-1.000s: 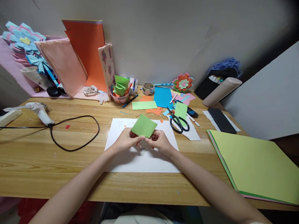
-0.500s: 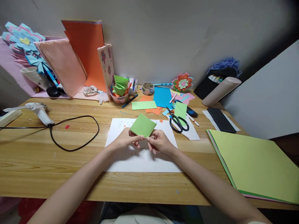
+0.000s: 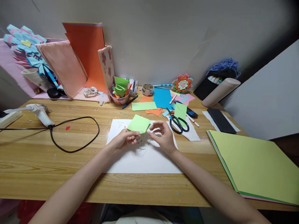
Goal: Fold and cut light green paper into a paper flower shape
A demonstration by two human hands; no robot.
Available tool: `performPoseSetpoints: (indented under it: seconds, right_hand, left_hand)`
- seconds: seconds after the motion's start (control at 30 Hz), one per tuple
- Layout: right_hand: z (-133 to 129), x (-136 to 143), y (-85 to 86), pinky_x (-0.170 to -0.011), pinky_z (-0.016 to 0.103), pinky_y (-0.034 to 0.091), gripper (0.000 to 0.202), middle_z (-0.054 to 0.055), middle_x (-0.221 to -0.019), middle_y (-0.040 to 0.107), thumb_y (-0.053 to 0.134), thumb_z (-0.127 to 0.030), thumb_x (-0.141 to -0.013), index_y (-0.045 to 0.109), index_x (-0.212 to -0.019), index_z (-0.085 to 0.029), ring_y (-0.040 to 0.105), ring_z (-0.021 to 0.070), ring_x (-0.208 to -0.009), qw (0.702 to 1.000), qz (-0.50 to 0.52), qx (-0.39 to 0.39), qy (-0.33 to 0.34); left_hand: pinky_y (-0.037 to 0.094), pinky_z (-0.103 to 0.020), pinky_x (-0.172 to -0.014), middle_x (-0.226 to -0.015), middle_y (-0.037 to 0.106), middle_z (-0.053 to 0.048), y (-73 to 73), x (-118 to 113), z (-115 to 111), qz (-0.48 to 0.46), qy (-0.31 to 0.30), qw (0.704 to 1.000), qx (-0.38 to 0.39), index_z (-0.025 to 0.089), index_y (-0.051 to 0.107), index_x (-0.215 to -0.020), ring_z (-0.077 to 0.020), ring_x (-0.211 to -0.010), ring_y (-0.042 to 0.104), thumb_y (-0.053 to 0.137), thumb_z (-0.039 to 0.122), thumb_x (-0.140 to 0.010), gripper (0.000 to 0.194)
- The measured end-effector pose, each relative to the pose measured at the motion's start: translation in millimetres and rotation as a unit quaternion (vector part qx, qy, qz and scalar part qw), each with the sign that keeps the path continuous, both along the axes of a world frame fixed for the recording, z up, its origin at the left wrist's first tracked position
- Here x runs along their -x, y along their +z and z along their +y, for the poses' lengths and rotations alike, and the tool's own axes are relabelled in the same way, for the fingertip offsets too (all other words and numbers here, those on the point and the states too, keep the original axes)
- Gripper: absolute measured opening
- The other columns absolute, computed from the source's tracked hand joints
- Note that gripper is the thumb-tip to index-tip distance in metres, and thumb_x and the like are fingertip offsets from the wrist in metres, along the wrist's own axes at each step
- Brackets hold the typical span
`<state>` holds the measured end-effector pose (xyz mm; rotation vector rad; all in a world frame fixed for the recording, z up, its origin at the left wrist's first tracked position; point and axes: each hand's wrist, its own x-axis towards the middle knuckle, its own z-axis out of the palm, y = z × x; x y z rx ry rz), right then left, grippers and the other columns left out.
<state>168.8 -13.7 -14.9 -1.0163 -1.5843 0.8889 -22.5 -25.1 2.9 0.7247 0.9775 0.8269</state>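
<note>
A small light-green square of paper [image 3: 139,123] is held up over a white sheet [image 3: 161,160] that bears pen marks and small scraps. My left hand [image 3: 123,138] pinches its lower corner between thumb and fingers. Just to the right of the paper is my right hand [image 3: 163,137], its thumb and fingers curved and apart with nothing between them. Whether a fingertip brushes the paper's right edge I cannot tell. Black-handled scissors [image 3: 177,124] lie right of the white sheet, partly over a green paper piece [image 3: 181,110].
Behind lie a green strip [image 3: 144,106], blue paper [image 3: 163,97], a tape roll [image 3: 148,89] and a cup of scraps [image 3: 119,100]. A glue gun [image 3: 43,115] with a looped cable is at left. At right are a black phone [image 3: 221,120] and a stack of coloured paper [image 3: 259,165].
My right hand has let go of the green paper and moved slightly right and up, its fingers parting. The paper has shifted a little left and tilted, still in my left hand.
</note>
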Motion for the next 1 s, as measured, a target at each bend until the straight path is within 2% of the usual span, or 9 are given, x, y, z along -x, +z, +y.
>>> performPoseSetpoints:
  seconds: [0.07,0.13,0.23,0.33,0.5,0.6,0.7,0.87,1.0]
  right_hand:
    - [-1.0,-2.8,4.8,-0.077,0.037,0.049,0.029,0.006,-0.095,0.062,0.068,-0.028,-0.072,0.059,-0.098,-0.024,0.057,0.0205,-0.091,0.981,-0.095,-0.162,-0.043]
    - [-2.2,-5.6,8.9,-0.083,0.038,0.045,0.017,0.005,-0.092,0.064,0.062,-0.021,-0.078,0.064,-0.094,-0.026,0.055,0.0201,-0.092,0.947,-0.163,-0.277,-0.010]
    - [-4.5,-7.7,12.4,-0.081,0.036,0.045,0.018,0.003,-0.081,0.067,0.053,-0.016,-0.083,0.066,-0.089,-0.028,0.055,0.0193,-0.088,0.926,-0.184,-0.328,0.029]
    - [-7.1,-7.5,14.5,-0.075,0.037,0.045,0.014,0.004,-0.076,0.067,0.053,-0.018,-0.083,0.065,-0.085,-0.025,0.055,0.0204,-0.082,0.942,-0.167,-0.292,0.002]
    - [-6.8,-6.5,16.8,-0.066,0.032,0.042,0.015,0.004,-0.069,0.056,0.050,-0.027,-0.085,0.058,-0.074,-0.020,0.050,0.0180,-0.069,0.990,-0.085,-0.112,-0.019]
    - [-3.0,-6.9,16.1,-0.062,0.027,0.040,0.023,0.002,-0.069,0.052,0.048,-0.034,-0.086,0.054,-0.070,-0.020,0.048,0.0158,-0.066,0.999,-0.031,0.010,0.010]
    - [-0.2,-6.8,14.4,-0.059,0.024,0.037,0.024,0.001,-0.069,0.049,0.049,-0.037,-0.085,0.052,-0.069,-0.019,0.046,0.0144,-0.065,0.997,0.011,0.065,0.040]
    - [-4.2,-3.7,13.9,-0.062,0.025,0.037,0.024,0.001,-0.071,0.050,0.049,-0.036,-0.086,0.055,-0.071,-0.018,0.047,0.0147,-0.068,0.994,-0.030,0.067,0.083]
    - [-10.8,0.6,15.8,-0.063,0.025,0.038,0.025,0.002,-0.071,0.053,0.046,-0.033,-0.088,0.057,-0.071,-0.018,0.050,0.0152,-0.071,0.991,-0.089,0.037,0.097]
  left_hand:
    - [0.039,-0.015,-0.045,-0.054,0.056,0.001,-0.3,0.9,-1.8,-0.021,-0.018,0.999,0.037,0.011,0.065,-0.074,-0.0056,-0.046,0.050,0.074,0.022,-0.061,0.018]
    - [0.040,-0.015,-0.045,-0.052,0.055,0.002,0.8,0.9,-4.5,-0.033,-0.070,0.996,0.053,0.011,0.066,-0.070,-0.0048,-0.045,0.049,0.074,0.023,-0.062,0.018]
    - [0.042,-0.018,-0.047,-0.050,0.055,0.001,4.8,-1.3,-7.4,-0.022,-0.126,0.992,0.021,0.011,0.064,-0.064,-0.0062,-0.043,0.050,0.073,0.039,-0.064,0.029]
    - [0.045,-0.022,-0.051,-0.051,0.057,-0.002,9.0,-6.1,-8.0,0.086,-0.070,0.991,-0.075,0.012,0.059,-0.059,-0.0101,-0.046,0.055,0.068,0.054,-0.062,0.042]
    - [0.050,-0.025,-0.063,-0.073,0.061,-0.001,11.7,-14.8,-10.2,0.240,0.104,0.937,-0.231,0.016,0.051,-0.071,-0.0150,-0.071,0.062,0.075,0.040,-0.057,0.037]
    - [0.052,-0.026,-0.066,-0.084,0.057,-0.001,10.7,-17.2,-12.2,0.213,0.114,0.937,-0.252,0.017,0.050,-0.080,-0.0142,-0.078,0.060,0.072,0.037,-0.063,0.034]
    - [0.053,-0.025,-0.062,-0.088,0.056,0.000,9.7,-18.5,-13.3,0.186,0.127,0.940,-0.254,0.018,0.047,-0.084,-0.0128,-0.075,0.059,0.069,0.036,-0.066,0.034]
    - [0.048,-0.026,-0.079,-0.092,0.061,-0.003,13.5,-20.4,-15.5,0.210,0.113,0.927,-0.291,0.018,0.054,-0.095,-0.0134,-0.085,0.059,0.064,0.031,-0.074,0.027]
    - [0.045,-0.025,-0.080,-0.090,0.067,-0.005,18.6,-20.5,-18.5,0.255,0.060,0.913,-0.311,0.016,0.065,-0.086,-0.0163,-0.087,0.060,0.058,0.032,-0.078,0.019]
